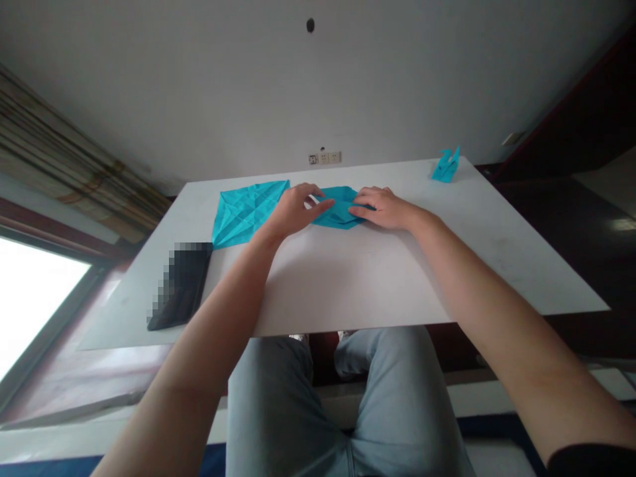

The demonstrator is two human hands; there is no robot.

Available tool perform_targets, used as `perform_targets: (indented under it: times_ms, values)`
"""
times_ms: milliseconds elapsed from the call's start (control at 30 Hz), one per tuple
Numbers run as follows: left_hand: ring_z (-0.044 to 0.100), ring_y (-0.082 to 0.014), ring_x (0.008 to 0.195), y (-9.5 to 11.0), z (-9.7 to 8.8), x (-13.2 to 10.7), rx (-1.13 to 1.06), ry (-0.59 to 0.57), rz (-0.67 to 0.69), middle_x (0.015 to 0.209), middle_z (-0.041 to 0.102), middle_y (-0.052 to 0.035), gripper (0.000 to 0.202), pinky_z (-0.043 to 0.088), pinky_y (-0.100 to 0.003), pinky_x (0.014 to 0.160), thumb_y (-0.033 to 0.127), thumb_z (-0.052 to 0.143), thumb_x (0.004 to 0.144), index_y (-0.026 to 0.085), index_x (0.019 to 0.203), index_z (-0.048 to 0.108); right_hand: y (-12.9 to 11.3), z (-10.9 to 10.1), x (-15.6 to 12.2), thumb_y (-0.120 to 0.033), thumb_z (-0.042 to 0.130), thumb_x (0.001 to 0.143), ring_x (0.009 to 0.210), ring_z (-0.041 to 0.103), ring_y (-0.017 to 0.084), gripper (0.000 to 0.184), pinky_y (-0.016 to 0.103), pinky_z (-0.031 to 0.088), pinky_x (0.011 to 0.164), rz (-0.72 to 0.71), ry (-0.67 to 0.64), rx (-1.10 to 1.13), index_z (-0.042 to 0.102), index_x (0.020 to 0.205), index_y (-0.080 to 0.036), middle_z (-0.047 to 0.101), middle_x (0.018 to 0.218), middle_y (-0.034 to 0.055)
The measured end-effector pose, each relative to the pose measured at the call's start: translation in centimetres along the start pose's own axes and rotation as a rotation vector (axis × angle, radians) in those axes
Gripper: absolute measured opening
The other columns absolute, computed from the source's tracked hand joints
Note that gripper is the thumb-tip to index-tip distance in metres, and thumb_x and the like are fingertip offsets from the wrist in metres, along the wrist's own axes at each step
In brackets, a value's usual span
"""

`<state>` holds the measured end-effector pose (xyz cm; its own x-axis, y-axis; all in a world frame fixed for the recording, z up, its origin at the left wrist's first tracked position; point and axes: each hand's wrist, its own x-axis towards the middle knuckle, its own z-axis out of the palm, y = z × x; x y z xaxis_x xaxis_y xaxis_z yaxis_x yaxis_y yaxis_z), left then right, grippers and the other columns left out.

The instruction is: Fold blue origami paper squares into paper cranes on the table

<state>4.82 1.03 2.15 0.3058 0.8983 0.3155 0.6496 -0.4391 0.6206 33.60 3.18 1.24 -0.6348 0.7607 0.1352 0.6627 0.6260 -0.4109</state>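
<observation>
A partly folded turquoise paper piece (340, 207) lies on the white table (348, 271), far from me. My left hand (297, 209) rests on its left side, fingers stretched out and pressing down on the paper. On its right side my right hand (382, 207) lies with the fingers pressed together on the paper's edge. A second turquoise sheet (246, 211), creased and unfolded flat, lies just left of my left hand.
A small finished turquoise paper figure (446, 165) stands at the far right corner of the table. A dark flat object (181, 286) lies near the left edge. The wall with a socket strip (324, 158) is behind the table. My knees show below the near edge.
</observation>
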Motion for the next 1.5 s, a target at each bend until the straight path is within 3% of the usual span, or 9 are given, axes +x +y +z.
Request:
perform_targets:
  times_ms: [167, 433, 633, 800, 1000, 1100, 1167, 1333, 1500]
  values:
    - [0.076, -0.0231, 0.091, 0.6, -0.2, 0.1, 0.019, 0.004, -0.004, 0.096, 0.081, -0.0074, 0.030, 0.062, -0.036, 0.086, 0.052, 0.079, 0.098, 0.022, 0.092, 0.076, 0.4, -0.1, 0.3, -0.071, 0.054, 0.108, 0.114, 0.069, 0.038, 0.055, 0.052, 0.048, 0.104, 0.020, 0.026, -0.027, 0.088, 0.109, -0.029, 0.079, 0.118, 0.0137]
    - [0.074, -0.0225, 0.081, 0.2, -1.3, -0.1, 0.025, -0.056, -0.028, 0.090, 0.078, -0.0062, 0.035, 0.060, -0.033, 0.072, 0.058, 0.088, 0.089, 0.024, 0.093, 0.081, 1.5, -0.6, 0.0, -0.075, 0.063, 0.105, 0.116, 0.065, 0.039, 0.050, 0.057, 0.045, 0.110, 0.030, 0.024, -0.033, 0.089, 0.103, -0.031, 0.079, 0.107, 0.0110]
    - [0.075, -0.0214, 0.088, 0.4, -1.0, 0.0, -0.017, -0.013, 0.007, 0.099, 0.079, -0.0070, 0.028, 0.064, -0.033, 0.078, 0.046, 0.087, 0.091, 0.022, 0.101, 0.076, 1.3, -0.3, -0.4, -0.075, 0.077, 0.096, 0.135, 0.058, 0.045, 0.047, 0.069, 0.044, 0.125, 0.046, 0.163, -0.035, 0.090, 0.100, -0.029, 0.065, 0.132, 0.0150]
    - [0.077, -0.0207, 0.095, 0.6, -0.6, 0.0, -0.093, -0.081, 0.086, 0.102, 0.081, -0.0065, 0.027, 0.065, -0.037, 0.095, 0.044, 0.086, 0.091, 0.022, 0.100, 0.074, 0.5, -0.8, -0.4, -0.076, 0.073, 0.099, 0.143, 0.060, 0.043, 0.050, 0.069, 0.047, 0.125, 0.043, 0.248, 0.135, 0.085, 0.119, -0.032, 0.064, 0.145, 0.0152]
    - [0.080, -0.0214, 0.104, 1.2, -0.4, -0.5, -0.231, -0.171, 0.167, 0.120, 0.080, -0.0079, 0.043, 0.065, -0.038, 0.103, 0.046, 0.091, 0.085, 0.023, 0.116, 0.072, -0.2, -1.6, -0.6, -0.067, 0.091, 0.081, 0.128, 0.073, 0.039, 0.085, 0.061, 0.057, 0.112, 0.051, 0.136, 0.396, 0.066, 0.155, -0.034, 0.079, 0.146, 0.0141]
    - [0.082, -0.0215, 0.102, 1.3, -0.1, -0.7, -0.331, -0.182, 0.138, 0.139, 0.076, -0.0107, 0.080, 0.067, -0.040, 0.099, 0.052, 0.096, 0.082, 0.028, 0.150, 0.061, -0.1, -1.4, -0.7, -0.061, 0.094, 0.076, 0.116, 0.077, 0.040, 0.067, 0.057, 0.060, 0.106, 0.068, 0.056, 0.442, 0.079, 0.134, -0.030, 0.087, 0.124, 0.0101]
    - [0.083, -0.0235, 0.102, 1.2, 0.1, -0.7, -0.352, -0.215, 0.097, 0.140, 0.077, -0.0127, 0.092, 0.068, -0.042, 0.099, 0.058, 0.098, 0.080, 0.028, 0.157, 0.057, 0.3, -1.2, -0.6, -0.060, 0.095, 0.075, 0.109, 0.078, 0.038, 0.055, 0.053, 0.061, 0.101, 0.083, 0.035, 0.454, 0.082, 0.117, -0.027, 0.087, 0.115, 0.0090]
    - [0.082, -0.0288, 0.113, 0.8, 0.5, -0.5, -0.249, -0.301, 0.093, 0.125, 0.085, -0.0136, 0.067, 0.064, -0.047, 0.111, 0.069, 0.090, 0.087, 0.020, 0.130, 0.077, 1.1, -0.6, -0.3, -0.055, 0.094, 0.077, 0.098, 0.077, 0.034, 0.043, 0.045, 0.060, 0.093, 0.117, 0.080, 0.422, 0.079, 0.104, -0.025, 0.085, 0.101, 0.0071]
    - [0.082, -0.0285, 0.113, 0.9, 0.7, -0.5, -0.230, -0.301, 0.120, 0.118, 0.087, -0.0125, 0.058, 0.063, -0.046, 0.112, 0.068, 0.085, 0.093, 0.019, 0.123, 0.081, 1.4, -0.4, -0.2, -0.046, 0.088, 0.084, 0.095, 0.074, 0.034, 0.031, 0.043, 0.057, 0.086, 0.170, 0.132, 0.309, 0.074, 0.103, -0.025, 0.082, 0.097, 0.0067]
